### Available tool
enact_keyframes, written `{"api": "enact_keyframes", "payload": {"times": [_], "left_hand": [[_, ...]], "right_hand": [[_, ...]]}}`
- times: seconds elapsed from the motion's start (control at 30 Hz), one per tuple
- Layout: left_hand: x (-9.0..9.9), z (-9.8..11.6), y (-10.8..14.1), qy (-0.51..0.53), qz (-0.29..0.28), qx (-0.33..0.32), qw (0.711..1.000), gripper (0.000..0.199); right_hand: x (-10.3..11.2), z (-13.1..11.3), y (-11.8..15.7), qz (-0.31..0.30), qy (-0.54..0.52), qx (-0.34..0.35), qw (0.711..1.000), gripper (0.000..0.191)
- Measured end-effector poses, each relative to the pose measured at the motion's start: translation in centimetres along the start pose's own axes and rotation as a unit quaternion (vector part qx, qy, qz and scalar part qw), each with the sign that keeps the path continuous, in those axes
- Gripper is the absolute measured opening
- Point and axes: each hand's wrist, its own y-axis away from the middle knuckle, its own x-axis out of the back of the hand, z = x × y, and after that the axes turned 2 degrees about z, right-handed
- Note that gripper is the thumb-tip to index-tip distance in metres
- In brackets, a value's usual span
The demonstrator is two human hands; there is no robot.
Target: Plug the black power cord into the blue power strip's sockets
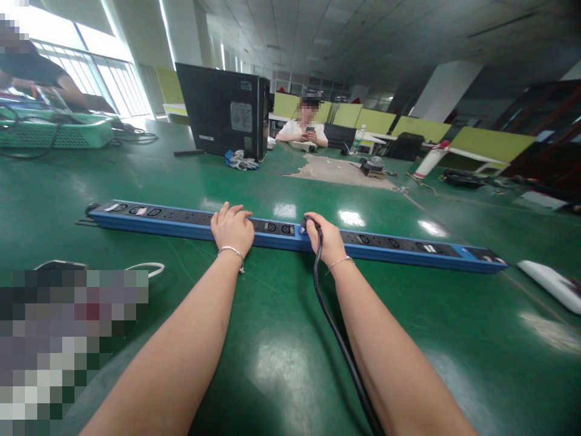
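On broad green tabletop point(272, 297), blue power strip point(282, 241), left fingers point(226, 212) spread at its far edge, right fingers point(313, 235) gripping plug point(316, 225)

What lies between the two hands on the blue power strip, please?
The head view shows a stretch of the blue power strip, including two black sockets, between left hand and right hand.

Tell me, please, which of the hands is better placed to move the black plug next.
Probably the right hand: it grips the black plug at the blue power strip, while the left hand rests on the strip, apart from the plug.
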Motion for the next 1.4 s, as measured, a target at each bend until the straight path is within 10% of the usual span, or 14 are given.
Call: {"api": "enact_keyframes", "payload": {"times": [0.27, 0.77, 1.17, 1.4], "left_hand": [[0.1, 0.1, 0.1, -0.007, 0.005, -0.006, 1.000, 0.028], [0.0, 0.4, 0.3, -0.008, -0.003, -0.016, 1.000, 0.029], [-0.3, 4.3, 2.2, 0.007, -0.132, -0.211, 0.968, 0.039], [-0.3, 4.5, 2.6, -0.013, -0.145, -0.216, 0.965, 0.042]], "right_hand": [[-0.1, 0.5, -0.3, 0.018, -0.027, -0.004, 0.999, 0.031], [-1.0, -2.2, 1.7, 0.011, 0.229, 0.041, 0.973, 0.035], [-1.5, -1.4, 2.0, 0.014, 0.192, 0.066, 0.979, 0.034], [-2.5, -0.5, 1.6, 0.082, 0.069, 0.055, 0.993, 0.035]]}}
